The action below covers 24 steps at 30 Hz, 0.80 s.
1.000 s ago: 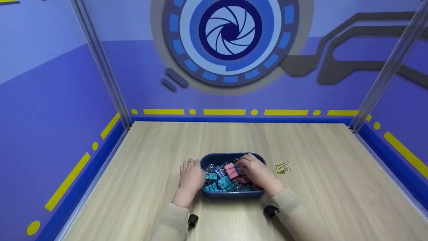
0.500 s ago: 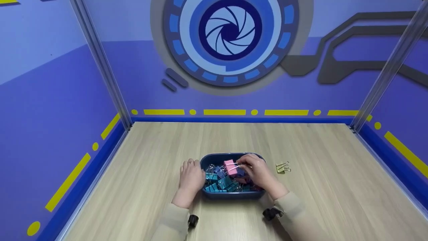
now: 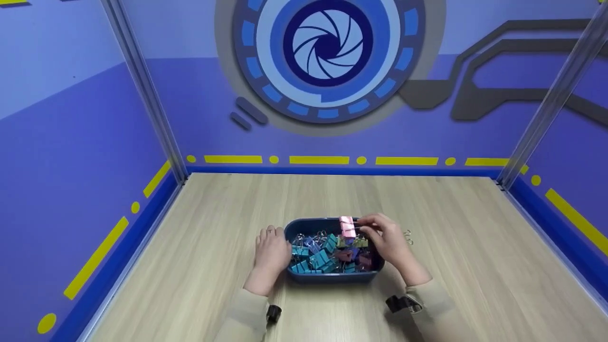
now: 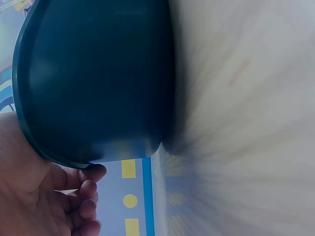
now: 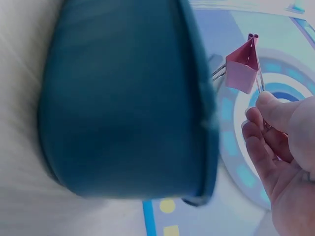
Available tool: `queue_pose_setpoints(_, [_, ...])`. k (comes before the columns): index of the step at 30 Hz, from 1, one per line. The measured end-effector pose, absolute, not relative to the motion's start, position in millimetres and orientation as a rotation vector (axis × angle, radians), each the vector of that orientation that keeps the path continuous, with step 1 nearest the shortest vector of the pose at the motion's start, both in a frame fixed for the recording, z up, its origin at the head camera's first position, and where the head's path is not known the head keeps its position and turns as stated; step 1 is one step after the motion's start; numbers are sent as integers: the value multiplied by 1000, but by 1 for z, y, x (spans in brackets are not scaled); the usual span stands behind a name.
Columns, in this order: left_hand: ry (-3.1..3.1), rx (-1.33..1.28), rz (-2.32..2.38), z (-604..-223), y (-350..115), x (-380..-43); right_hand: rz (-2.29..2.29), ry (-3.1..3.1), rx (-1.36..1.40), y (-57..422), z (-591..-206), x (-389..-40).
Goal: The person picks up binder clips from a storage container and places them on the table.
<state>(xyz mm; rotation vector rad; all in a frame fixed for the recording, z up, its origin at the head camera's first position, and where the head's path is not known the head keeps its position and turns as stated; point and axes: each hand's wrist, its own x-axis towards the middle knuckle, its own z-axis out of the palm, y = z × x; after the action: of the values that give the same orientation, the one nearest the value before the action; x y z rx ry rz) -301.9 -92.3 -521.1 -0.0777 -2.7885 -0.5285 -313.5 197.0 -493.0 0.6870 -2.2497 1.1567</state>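
A dark blue plastic bin [image 3: 327, 278] on the table holds several binder clips in teal, purple, dark red and yellow-green. My left hand [image 3: 274, 251] holds the bin's left rim; in the left wrist view its curled fingers [image 4: 88, 189] lie at the outer edge, and the thumb is hidden. Above the bin's back right part, my right hand [image 3: 388, 237] pinches a pink binder clip [image 3: 347, 227] by a wire handle. The right wrist view shows that pink clip [image 5: 241, 74] raised above the rim, its other handle sticking out the far side.
A yellow-green binder clip [image 3: 408, 237] lies on the wooden table [image 3: 228, 204] right of the bin, mostly hidden behind my right hand. Blue printed panels [image 3: 327, 142] stand at the back and both sides, with metal posts at the corners.
My right hand has lifted the pink clip off the pile and moved it up and right. Its hand now covers most of the loose yellow-green clip. The left hand stays put.
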Motion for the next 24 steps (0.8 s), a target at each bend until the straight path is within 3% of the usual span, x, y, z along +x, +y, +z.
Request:
queue_pose_setpoints(12, [-2803, -65, -511, -523, -93, -301, 1232, -2226, 622, 205, -483, -309])
queue_pose_setpoints(24, [-2803, -59, -534, -521, -92, -302, 1111, -2141, 337, 268, -477, -322])
